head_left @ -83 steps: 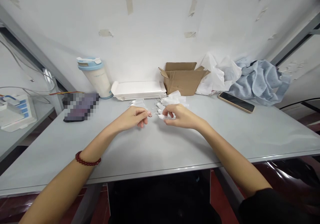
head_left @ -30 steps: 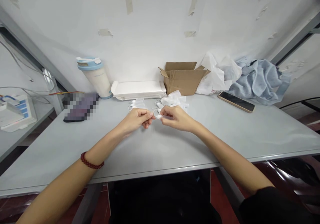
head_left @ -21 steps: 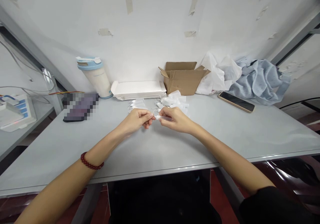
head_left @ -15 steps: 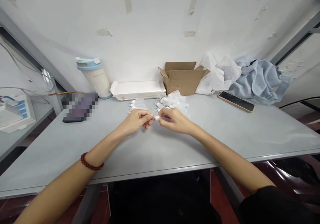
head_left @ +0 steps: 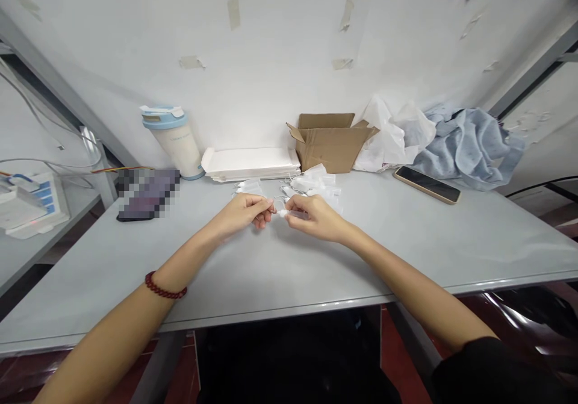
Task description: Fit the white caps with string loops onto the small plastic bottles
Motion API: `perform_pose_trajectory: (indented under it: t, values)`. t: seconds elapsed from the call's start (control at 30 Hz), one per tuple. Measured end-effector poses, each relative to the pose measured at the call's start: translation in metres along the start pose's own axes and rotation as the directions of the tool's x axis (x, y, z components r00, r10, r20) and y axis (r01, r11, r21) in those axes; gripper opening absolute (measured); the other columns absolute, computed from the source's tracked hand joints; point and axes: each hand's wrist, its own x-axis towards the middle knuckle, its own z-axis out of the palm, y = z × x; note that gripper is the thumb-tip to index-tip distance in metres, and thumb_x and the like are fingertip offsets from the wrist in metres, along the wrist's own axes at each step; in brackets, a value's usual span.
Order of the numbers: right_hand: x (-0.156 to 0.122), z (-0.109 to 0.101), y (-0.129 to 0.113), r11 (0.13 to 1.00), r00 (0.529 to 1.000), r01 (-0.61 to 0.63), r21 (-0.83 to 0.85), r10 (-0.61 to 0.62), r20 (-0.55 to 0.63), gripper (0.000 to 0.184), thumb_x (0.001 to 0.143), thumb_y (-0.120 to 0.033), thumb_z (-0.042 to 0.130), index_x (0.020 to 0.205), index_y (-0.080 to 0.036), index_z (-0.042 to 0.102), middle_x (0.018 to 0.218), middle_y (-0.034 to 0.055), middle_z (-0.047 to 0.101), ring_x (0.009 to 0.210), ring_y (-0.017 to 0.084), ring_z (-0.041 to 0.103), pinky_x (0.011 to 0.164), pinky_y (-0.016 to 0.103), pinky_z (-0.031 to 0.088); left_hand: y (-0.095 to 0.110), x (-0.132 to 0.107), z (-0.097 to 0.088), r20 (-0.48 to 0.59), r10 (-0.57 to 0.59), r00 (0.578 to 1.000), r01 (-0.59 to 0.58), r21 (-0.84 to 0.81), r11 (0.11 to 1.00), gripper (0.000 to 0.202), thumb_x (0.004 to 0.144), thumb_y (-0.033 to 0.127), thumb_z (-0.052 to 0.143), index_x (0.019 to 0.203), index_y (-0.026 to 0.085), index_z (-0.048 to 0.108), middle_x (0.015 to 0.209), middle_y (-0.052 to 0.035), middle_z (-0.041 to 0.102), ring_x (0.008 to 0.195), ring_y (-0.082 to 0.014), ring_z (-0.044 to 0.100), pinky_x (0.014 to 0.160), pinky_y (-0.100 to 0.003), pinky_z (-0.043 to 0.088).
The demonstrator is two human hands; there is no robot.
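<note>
Tube (head_left: 297,214) pinched in right hand (head_left: 315,216), fingers nearly closed, over the table (head_left: 280,271); left hand (head_left: 254,210) beside it, fingertips together, hold unclear. Slack pinch could drop it.

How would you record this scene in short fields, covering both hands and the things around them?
Left hand: thumb and fingers closed together; anything held is unclear
Right hand: pinches a small translucent tube
Just beyond hands: left pile and right pile of white pieces
Back of table: tumbler, white stack, open cardboard box, plastic bag
Right side: phone, blue cloth
</note>
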Motion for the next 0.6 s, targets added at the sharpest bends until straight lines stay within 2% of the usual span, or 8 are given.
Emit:
perform_pose_trajectory:
  t: [0.17,0.3,0.43,0.6]
  values:
    - [0.001,-0.002,0.000,1.000,1.000,-0.021,-0.006,0.021,-0.002,0.011,0.081,-0.026,0.052,0.078,-0.016,0.054,0.060,-0.0044,0.044,0.055,0.009,0.039,0.056,0.023,0.031,0.002,-0.001,-0.002,0.040,0.039,0.998,-0.042,0.057,0.998,0.034,0.078,0.046,0.063,0.064,0.014,0.063,0.064,-0.0021,0.061,0.054,-0.0112,0.055,0.056,-0.025,0.046]
    - [0.001,-0.003,0.002,0.999,0.999,-0.034,-0.029,0.035,0.018,0.019,0.085,-0.033,0.051,0.085,-0.015,0.056,0.061,-0.0041,0.045,0.056,0.010,0.039,0.057,0.024,0.031,0.001,0.000,-0.006,-0.027,0.068,0.997,-0.067,0.050,0.997,0.033,0.077,0.045,0.065,0.064,0.014,0.063,0.063,-0.0018,0.061,0.053,-0.0107,0.054,0.056,-0.024,0.046]
    - [0.001,-0.004,0.004,0.999,0.999,-0.038,-0.039,0.039,0.027,0.024,0.089,-0.036,0.050,0.085,-0.014,0.058,0.061,-0.0027,0.048,0.056,0.010,0.042,0.058,0.024,0.031,-0.003,0.003,-0.011,-0.100,0.087,0.991,-0.083,0.037,0.996,0.032,0.077,0.045,0.064,0.069,0.014,0.064,0.063,-0.0010,0.061,0.053,-0.0098,0.054,0.055,-0.022,0.045]
    - [0.002,-0.004,0.004,0.999,1.000,-0.003,-0.039,0.003,0.004,0.023,0.091,-0.032,0.047,0.081,-0.014,0.057,0.061,-0.0013,0.051,0.056,0.010,0.043,0.059,0.025,0.031,-0.008,0.004,-0.011,-0.094,0.127,0.987,-0.123,0.048,0.991,0.031,0.080,0.043,0.062,0.071,0.013,0.064,0.063,-0.0007,0.060,0.053,-0.0098,0.054,0.056,-0.022,0.044]
